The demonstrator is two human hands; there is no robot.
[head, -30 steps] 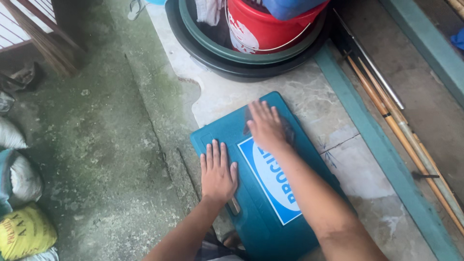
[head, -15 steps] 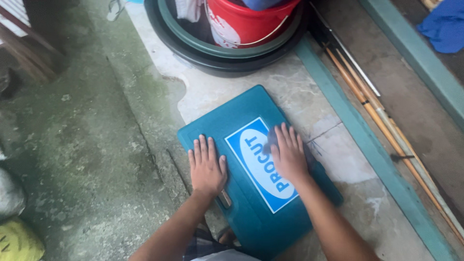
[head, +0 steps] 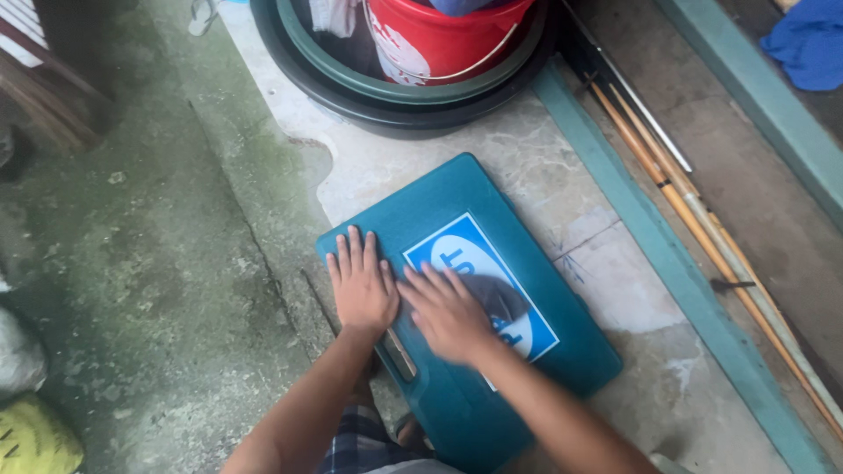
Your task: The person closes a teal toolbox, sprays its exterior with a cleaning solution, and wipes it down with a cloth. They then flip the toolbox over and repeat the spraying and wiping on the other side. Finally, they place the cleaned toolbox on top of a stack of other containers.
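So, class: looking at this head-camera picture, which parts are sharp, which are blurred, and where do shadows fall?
In the head view, the left hand lies flat and fairly sharp on the teal case; the right hand is smeared by motion blur and throws a dark shadow over the blue and white label. Light is soft daylight, without glare; the red bucket looks clear.

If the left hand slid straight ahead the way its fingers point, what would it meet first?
The left hand lies flat on the teal case, fingers toward its far-left edge. Beyond that is bare stone floor, then probably the black tub.
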